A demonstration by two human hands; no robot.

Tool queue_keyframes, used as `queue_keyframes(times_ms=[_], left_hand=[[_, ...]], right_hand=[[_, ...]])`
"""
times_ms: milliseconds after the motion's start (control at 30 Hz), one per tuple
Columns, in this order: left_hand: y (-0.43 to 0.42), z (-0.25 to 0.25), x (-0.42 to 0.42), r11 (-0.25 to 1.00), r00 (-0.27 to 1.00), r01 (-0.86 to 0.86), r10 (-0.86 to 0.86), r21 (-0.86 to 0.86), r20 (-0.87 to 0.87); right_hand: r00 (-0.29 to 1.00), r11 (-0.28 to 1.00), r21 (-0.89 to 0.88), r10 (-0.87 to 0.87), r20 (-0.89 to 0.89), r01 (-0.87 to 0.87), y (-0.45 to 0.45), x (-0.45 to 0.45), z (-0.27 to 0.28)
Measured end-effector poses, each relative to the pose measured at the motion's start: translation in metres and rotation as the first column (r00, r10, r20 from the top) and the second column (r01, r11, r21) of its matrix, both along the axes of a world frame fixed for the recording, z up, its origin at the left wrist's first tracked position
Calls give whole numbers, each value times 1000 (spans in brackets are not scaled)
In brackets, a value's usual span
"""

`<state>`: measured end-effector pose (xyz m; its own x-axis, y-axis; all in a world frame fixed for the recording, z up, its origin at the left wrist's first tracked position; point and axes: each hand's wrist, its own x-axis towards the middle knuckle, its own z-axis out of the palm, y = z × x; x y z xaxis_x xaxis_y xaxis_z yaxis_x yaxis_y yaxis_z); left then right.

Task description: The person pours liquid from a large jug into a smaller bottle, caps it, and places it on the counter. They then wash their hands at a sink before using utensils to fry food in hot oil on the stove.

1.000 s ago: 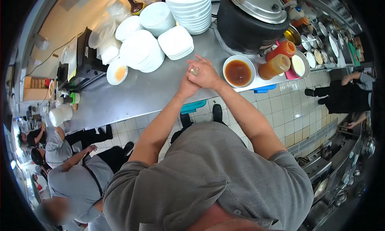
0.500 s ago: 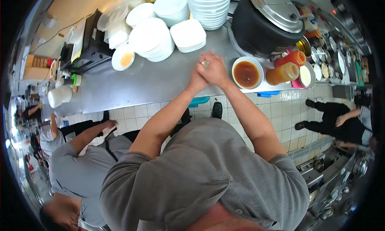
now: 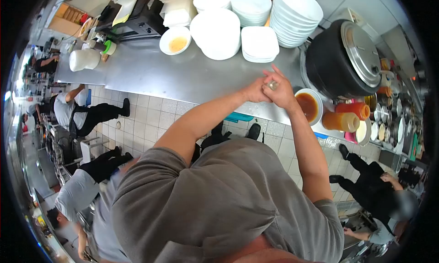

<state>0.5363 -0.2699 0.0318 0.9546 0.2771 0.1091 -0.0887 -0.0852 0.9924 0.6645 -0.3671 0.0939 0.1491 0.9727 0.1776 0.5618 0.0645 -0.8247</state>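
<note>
My left hand (image 3: 257,90) and my right hand (image 3: 282,90) meet over the steel counter (image 3: 151,73), near its front edge. A small pale, shiny thing (image 3: 273,85) shows between them, too small to name. The fingers of my left hand are closed against the right hand and partly hidden by it. My right hand is curled around the small thing, with a finger or two pointing outward. Beside my right wrist stands a white bowl of brown sauce (image 3: 307,106). Beyond the hands sits a stack of square white dishes (image 3: 259,42).
Stacks of round white plates (image 3: 215,32) and bowls (image 3: 296,11) line the back. A black soup warmer (image 3: 336,57) stands right, near orange (image 3: 352,110) and amber (image 3: 340,122) squeeze bottles. A bowl with yellowish liquid (image 3: 176,42) is left. Co-workers (image 3: 75,110) stand behind and to the sides.
My view has swung left, so the counter items appear farther right. My hands stay together around the small thing. The nearby co-worker at left has moved mostly behind my shoulder.
</note>
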Motion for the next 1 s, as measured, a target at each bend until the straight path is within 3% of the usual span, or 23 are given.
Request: queue_keyframes(times_ms=[67, 100, 267, 367, 433, 500, 600, 633, 667, 700, 767, 833, 867, 1000], left_hand=[[-10, 2, -1, 981, 995, -81, 91, -175, 48], [-14, 3, 0, 981, 993, -95, 105, -171, 51], [-17, 8, 1, 975, 961, -220, 223, -39, 161], [-13, 7, 0, 978, 970, -200, 189, 65, 153], [-13, 14, 2, 978, 963, -205, 192, 47, 188], [-10, 16, 3, 978, 954, -208, 195, 34, 227], [3, 2, 5, 985, 973, -141, 120, 101, 195], [5, 4, 1, 977, 990, -116, 99, 180, 99], [8, 5, 0, 963, 996, -87, 90, 257, 2], [10, 3, 1, 958, 995, -99, 97, 271, 22], [11, -3, 1, 1000, 990, 21, -23, 17, 140], [18, -2, -2, 995, 979, 7, -26, 95, 203], [21, -2, -8, 984, 983, 72, -98, 162, 156], [24, -2, -22, 948, 977, 178, -202, 264, 66]], right_hand=[[997, 998, 15, -69, 38, 69, 2, -3, -4], [998, 998, 20, -54, 40, 54, 1, -5, -8], [966, 971, 97, -229, 116, 219, 3, -17, -9], [922, 941, 138, -333, 198, 310, 3, -26, -11], [889, 925, 163, -377, 259, 345, 5, -28, -14], [886, 895, 137, -441, 145, 424, 8, -30, -15], [879, 893, 88, -451, 157, 442, 10, -30, -15], [878, 893, 109, -450, 164, 437, 9, -31, -12], [887, 905, 100, -425, 182, 413, 7, -31, -8], [896, 918, 89, -397, 200, 387, 5, -31, -5], [907, 934, 60, -357, 222, 353, -2, -27, -3], [956, 980, -2, -195, 220, 201, -10, -24, 8], [986, 995, -44, -86, 146, 93, -11, -21, 14], [976, 997, -64, 60, 209, -47, -7, -19, 25]])
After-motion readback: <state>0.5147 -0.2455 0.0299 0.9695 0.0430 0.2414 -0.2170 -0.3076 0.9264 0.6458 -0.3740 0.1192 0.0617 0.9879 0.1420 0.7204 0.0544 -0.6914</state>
